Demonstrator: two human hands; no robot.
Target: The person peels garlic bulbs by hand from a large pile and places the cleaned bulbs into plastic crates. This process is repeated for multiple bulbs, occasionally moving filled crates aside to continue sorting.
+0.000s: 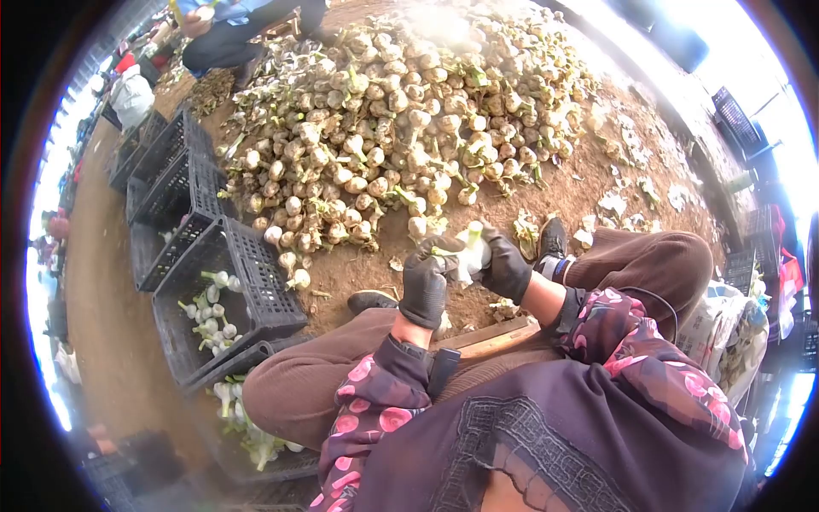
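Note:
Between my two gloved hands is a white garlic bulb, its pale green stem end pointing up and away from me. My left hand, in a dark grey glove, is closed with its fingertips on the left side of the bulb near some loose skin. My right hand, gloved the same way, is wrapped round the bulb's right side. Just beyond both hands lies a large heap of unpeeled garlic bulbs on the dirt floor. The fingers partly hide the bulb.
At left stand black plastic crates, the near ones holding cleaned garlic. A wooden piece lies across my lap. Peeled skins litter the floor at right. Another person's hand is at the top left. A white sack stands at right.

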